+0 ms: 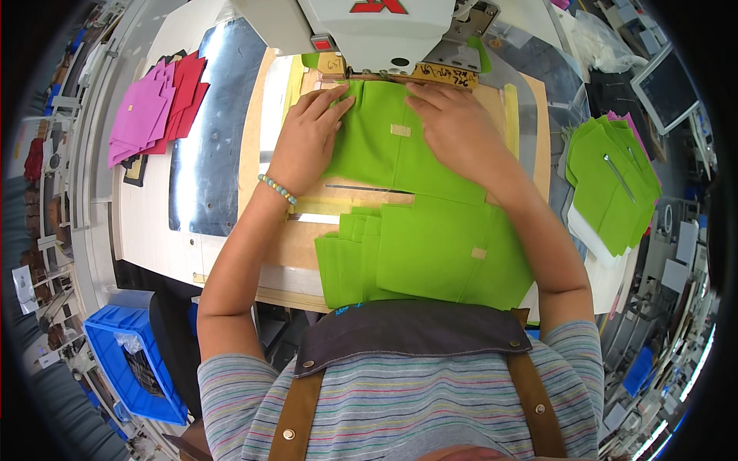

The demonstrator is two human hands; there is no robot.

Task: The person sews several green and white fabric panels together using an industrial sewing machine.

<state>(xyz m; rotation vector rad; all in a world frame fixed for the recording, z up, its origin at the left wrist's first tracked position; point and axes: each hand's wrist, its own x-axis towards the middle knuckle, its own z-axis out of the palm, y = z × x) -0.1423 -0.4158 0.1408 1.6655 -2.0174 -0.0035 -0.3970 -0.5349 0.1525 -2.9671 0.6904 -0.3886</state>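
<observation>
A bright green fabric piece (373, 146) with a small beige sticker lies under the front of the sewing machine head (377, 38). On its upper left edge rest the fingertips of my left hand (311, 131), stretched out over the cloth. My right hand (453, 127) lies on the upper right part, fingers extended and pressing flat. Both hands are close to the machine's lower edge, where the far edge of the cloth meets it. Nearer to me, a stack of green fabric pieces (453, 246) lies at the table's front edge; its top piece also bears a beige sticker.
Pink fabric pieces (142, 115) and red ones (184, 100) lie at the left. More green pieces (615, 180) with a slim metallic tool are stacked at the right, near a screen (665, 88). A blue crate (134, 353) stands below the table at the left.
</observation>
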